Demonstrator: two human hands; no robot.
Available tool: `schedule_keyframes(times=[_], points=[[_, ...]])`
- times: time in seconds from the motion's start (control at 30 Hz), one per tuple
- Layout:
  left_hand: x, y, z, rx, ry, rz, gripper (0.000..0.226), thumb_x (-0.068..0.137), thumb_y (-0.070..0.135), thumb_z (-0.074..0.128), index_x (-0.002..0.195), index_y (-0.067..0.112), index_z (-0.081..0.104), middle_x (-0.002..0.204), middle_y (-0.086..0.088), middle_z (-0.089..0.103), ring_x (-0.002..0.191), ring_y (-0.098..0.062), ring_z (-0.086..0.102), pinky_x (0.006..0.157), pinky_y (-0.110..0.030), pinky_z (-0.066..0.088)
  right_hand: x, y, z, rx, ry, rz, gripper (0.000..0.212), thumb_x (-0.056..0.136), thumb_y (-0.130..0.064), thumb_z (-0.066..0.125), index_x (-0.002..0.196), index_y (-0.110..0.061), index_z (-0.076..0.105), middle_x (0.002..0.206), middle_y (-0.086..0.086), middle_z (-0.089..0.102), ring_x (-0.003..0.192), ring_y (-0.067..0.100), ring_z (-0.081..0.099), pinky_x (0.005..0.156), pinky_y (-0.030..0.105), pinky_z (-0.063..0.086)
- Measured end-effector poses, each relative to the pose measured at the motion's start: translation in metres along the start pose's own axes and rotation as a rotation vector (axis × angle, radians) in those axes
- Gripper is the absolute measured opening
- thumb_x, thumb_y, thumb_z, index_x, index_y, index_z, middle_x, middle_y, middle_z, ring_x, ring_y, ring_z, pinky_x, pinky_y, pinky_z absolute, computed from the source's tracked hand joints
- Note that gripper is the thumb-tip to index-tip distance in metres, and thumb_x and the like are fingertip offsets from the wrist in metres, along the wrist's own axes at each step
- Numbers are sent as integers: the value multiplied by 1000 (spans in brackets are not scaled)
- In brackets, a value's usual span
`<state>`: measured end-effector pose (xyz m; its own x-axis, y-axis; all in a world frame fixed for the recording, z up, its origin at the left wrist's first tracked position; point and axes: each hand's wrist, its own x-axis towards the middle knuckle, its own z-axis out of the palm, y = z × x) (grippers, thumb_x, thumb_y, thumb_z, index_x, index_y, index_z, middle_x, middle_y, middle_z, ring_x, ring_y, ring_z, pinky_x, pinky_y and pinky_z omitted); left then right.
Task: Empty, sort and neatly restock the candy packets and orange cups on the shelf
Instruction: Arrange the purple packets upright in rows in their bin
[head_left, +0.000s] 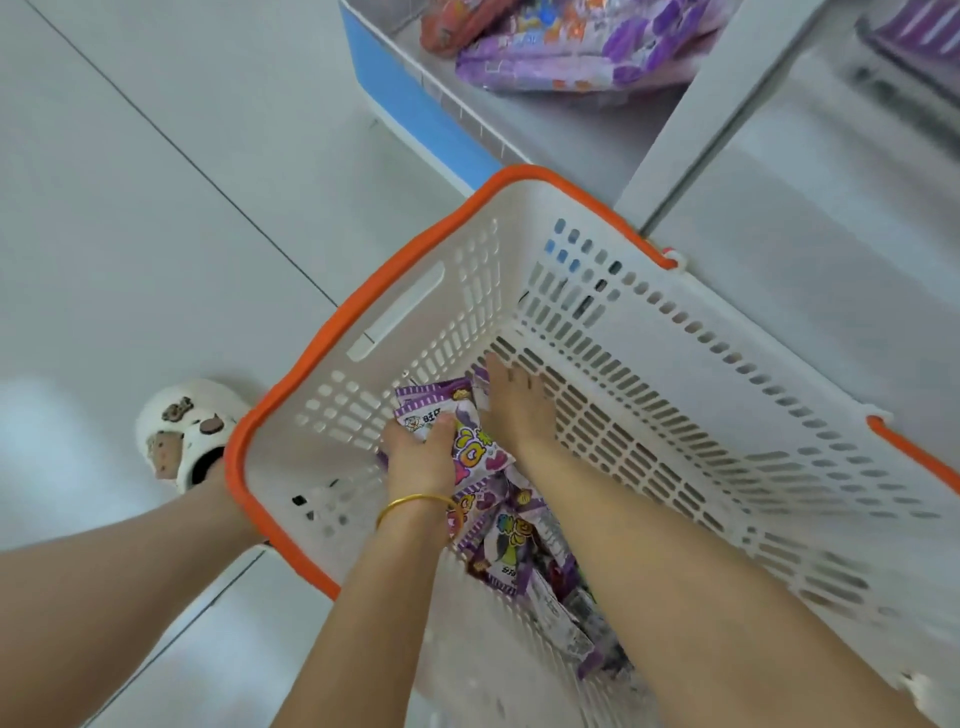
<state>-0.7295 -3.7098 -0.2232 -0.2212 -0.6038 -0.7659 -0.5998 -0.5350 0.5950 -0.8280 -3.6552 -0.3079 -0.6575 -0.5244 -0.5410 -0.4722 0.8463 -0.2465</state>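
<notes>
A white plastic basket (675, 332) with an orange rim stands on the floor below me. Several purple candy packets (506, 540) lie in a pile on its bottom. My left hand (421, 452), with a gold bangle on the wrist, reaches into the basket and grips the top purple packet (441, 405) with curled fingers. My right hand (514, 400) is beside it, fingers straight, pressing against the far edge of the packets. No orange cups are in view.
A white shelf (519, 135) with a blue base stands at the top, holding more purple and orange packets (566, 57). A white upright post (691, 135) touches the basket's far corner. My foot in a white slipper (182, 431) stands left of the basket on grey floor tiles.
</notes>
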Motion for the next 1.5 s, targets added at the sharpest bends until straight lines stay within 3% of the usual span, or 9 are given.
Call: schedule_keyframes(times=[0.2, 0.4, 0.53, 0.67, 0.73, 0.93, 1.03, 1.2, 1.5], points=[[0, -1, 3, 17, -36, -60, 62, 93, 37, 51, 142, 13, 20, 128, -18, 53, 112, -37, 56, 97, -50, 45, -22, 23, -16, 750, 104, 182, 17, 86, -22, 69, 83, -10, 57, 78, 1, 56, 73, 18, 55, 65, 28, 44], [-31, 9, 17, -29, -115, -95, 60, 93, 33, 49, 142, 12, 22, 100, -18, 64, 97, -35, 63, 92, -55, 48, -121, 42, -84, 1297, 434, 53, 16, 79, -13, 74, 81, -25, 63, 105, -9, 66, 104, 10, 60, 90, 31, 45], [-48, 12, 24, -96, -212, -62, 34, 77, 40, 49, 94, 11, 57, 79, -16, 57, 76, -31, 58, 80, -66, 48, -176, 30, -92, 1085, 285, -214, 24, 74, 4, 65, 82, -19, 65, 117, -20, 61, 117, -13, 46, 103, 29, 38], [-73, 20, 22, -37, -256, 75, 31, 79, 38, 44, 56, 18, 50, 60, -8, 39, 68, -26, 41, 86, -64, 44, -204, 34, -96, 1184, 292, -224, 12, 78, -16, 57, 82, -13, 68, 124, -21, 59, 125, -8, 42, 104, 31, 36], [-91, 23, 21, -41, -291, 98, 32, 85, 37, 43, 63, 16, 51, 60, -7, 41, 65, -25, 42, 86, -59, 46, -213, 34, -98, 1164, 410, -191, 2, 85, -18, 63, 84, -17, 64, 119, -21, 60, 119, -10, 46, 100, 24, 40], [-108, 19, 22, -48, -362, 219, 51, 92, 38, 45, 135, 12, 36, 104, -25, 63, 88, -35, 63, 84, -57, 52, -219, 37, -102, 1047, 452, -73, 64, 76, -22, 79, 131, -26, 45, 126, -12, 49, 115, -7, 47, 100, 20, 43], [-110, 19, 21, 30, -316, 282, 53, 95, 41, 44, 139, 15, 29, 119, -18, 57, 105, -35, 59, 93, -55, 48, -224, 39, -111, 1055, 377, -55, 63, 82, -21, 74, 136, -31, 43, 120, -13, 54, 101, -12, 53, 93, 17, 47], [-107, 21, 17, 34, -319, 356, 31, 97, 37, 42, 117, 13, 41, 77, -2, 52, 72, -23, 55, 69, -35, 45, -230, 60, -133, 1021, 302, 53, 71, 80, -16, 75, 140, -26, 36, 124, 0, 52, 109, 11, 51, 91, 26, 39], [-103, 21, 14, 92, -309, 552, 39, 98, 33, 43, 127, 7, 40, 77, 1, 54, 73, -18, 53, 71, -31, 47, -245, 84, -185, 921, 166, -126, 27, 76, -2, 75, 95, -21, 71, 100, -7, 69, 89, 3, 64, 82, 21, 51]])
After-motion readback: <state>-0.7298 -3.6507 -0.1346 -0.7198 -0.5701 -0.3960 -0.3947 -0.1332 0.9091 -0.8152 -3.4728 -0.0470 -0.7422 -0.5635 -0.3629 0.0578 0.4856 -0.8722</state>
